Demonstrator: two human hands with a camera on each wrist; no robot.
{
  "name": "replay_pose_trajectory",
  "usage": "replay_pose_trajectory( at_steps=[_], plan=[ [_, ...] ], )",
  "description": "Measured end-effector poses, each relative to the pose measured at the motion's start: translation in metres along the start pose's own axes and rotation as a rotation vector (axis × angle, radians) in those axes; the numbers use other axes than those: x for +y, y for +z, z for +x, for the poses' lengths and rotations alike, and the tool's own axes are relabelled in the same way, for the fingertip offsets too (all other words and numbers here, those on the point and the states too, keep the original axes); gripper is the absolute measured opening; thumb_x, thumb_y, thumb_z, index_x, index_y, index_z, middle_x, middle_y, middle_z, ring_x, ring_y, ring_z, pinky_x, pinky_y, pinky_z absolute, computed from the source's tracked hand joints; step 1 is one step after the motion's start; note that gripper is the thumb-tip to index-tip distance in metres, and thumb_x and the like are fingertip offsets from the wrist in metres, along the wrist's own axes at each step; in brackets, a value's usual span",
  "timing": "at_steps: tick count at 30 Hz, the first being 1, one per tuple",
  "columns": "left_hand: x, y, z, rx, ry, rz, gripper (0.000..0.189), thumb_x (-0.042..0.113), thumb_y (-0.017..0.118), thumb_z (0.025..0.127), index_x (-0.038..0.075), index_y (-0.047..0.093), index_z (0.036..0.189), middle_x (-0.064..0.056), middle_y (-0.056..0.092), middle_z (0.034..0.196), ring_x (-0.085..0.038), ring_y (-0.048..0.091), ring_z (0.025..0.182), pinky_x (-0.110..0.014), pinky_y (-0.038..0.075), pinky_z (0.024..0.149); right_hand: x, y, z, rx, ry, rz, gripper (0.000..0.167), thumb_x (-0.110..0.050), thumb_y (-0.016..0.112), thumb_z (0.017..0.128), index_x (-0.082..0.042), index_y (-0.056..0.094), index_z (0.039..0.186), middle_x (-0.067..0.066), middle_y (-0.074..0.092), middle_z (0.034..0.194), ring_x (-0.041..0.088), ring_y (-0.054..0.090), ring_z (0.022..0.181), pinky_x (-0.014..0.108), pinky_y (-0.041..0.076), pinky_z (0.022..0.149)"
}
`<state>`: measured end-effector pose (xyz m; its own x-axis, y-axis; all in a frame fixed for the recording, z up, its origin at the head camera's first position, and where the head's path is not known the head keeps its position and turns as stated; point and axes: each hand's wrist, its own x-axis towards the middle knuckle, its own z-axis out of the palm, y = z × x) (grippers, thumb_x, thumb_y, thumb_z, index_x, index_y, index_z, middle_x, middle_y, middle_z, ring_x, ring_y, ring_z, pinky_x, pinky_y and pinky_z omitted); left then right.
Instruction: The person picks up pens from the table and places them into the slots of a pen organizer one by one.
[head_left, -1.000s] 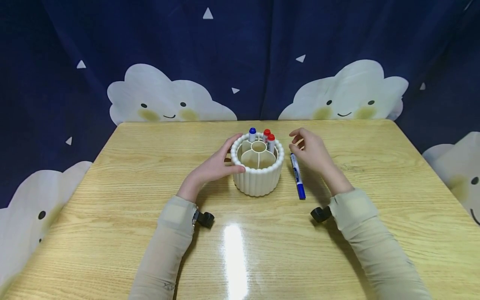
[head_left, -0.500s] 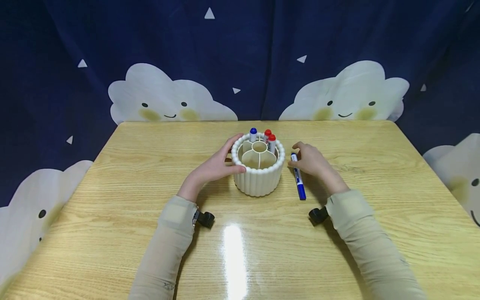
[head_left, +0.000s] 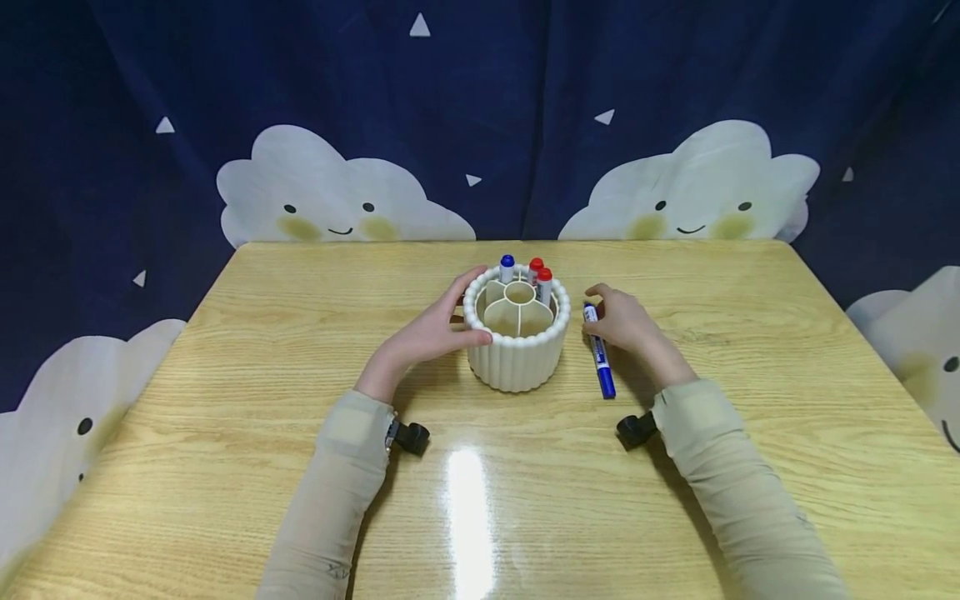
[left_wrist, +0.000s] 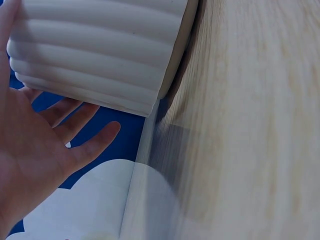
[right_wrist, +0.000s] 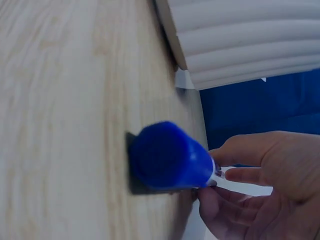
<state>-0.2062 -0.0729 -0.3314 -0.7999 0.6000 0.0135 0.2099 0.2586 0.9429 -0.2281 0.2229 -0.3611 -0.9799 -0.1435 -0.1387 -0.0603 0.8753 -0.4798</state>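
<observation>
A cream, ribbed pen holder (head_left: pixel 516 365) with a beaded rim and inner compartments stands upright on the table. My left hand (head_left: pixel 422 335) holds its left side, the thumb at the near rim and the fingers reaching around the back. Blue-capped marker (head_left: pixel 507 268) and two red-capped markers (head_left: pixel 544 286) stand in its rear compartments. To its right, a white whiteboard marker (head_left: pixel 602 358) with a blue cap lies with the cap towards me. My right hand (head_left: pixel 628 320) pinches its far part between thumb and fingers. In the right wrist view the blue cap (right_wrist: pixel 167 157) looms close to the camera.
A light wooden table (head_left: pixel 247 467) spreads around both arms, with a bright reflection near the front. Behind its far edge hangs a dark blue curtain (head_left: pixel 517 100) with white clouds. Each wrist wears a small black camera (head_left: pixel 411 438).
My right hand has come down towards me onto the loose marker and taken hold of it. The marker has shifted slightly right. My left hand and the pen holder have stayed put.
</observation>
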Motion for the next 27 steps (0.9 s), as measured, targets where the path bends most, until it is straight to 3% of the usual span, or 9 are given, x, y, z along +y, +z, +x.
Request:
replay_pose_trajectory(
  at_steps=[11,27],
  plan=[
    [0.0,-0.001,0.002,-0.003,0.001,0.007,0.09,0.017,0.071,0.079,0.029,0.012,0.146,0.002,0.018,0.15,-0.019,0.034,0.129,-0.034,0.037,0.101,0.001,-0.015,-0.014,0.086,-0.021,0.096,0.058,-0.013,0.058,0.083,0.0,0.035,0.135,0.021,0.054,0.112,0.027,0.056,0.08,0.026,0.048,0.057],
    [-0.001,-0.001,0.001,-0.002,-0.01,0.006,0.09,0.019,0.071,0.078,0.033,0.013,0.145,0.003,0.018,0.149,-0.018,0.033,0.129,-0.034,0.036,0.102,-0.013,-0.025,-0.039,0.229,-0.11,0.198,0.043,-0.01,0.061,0.081,-0.003,0.047,0.122,0.019,0.057,0.106,0.031,0.058,0.088,0.035,0.05,0.068]
  ],
)
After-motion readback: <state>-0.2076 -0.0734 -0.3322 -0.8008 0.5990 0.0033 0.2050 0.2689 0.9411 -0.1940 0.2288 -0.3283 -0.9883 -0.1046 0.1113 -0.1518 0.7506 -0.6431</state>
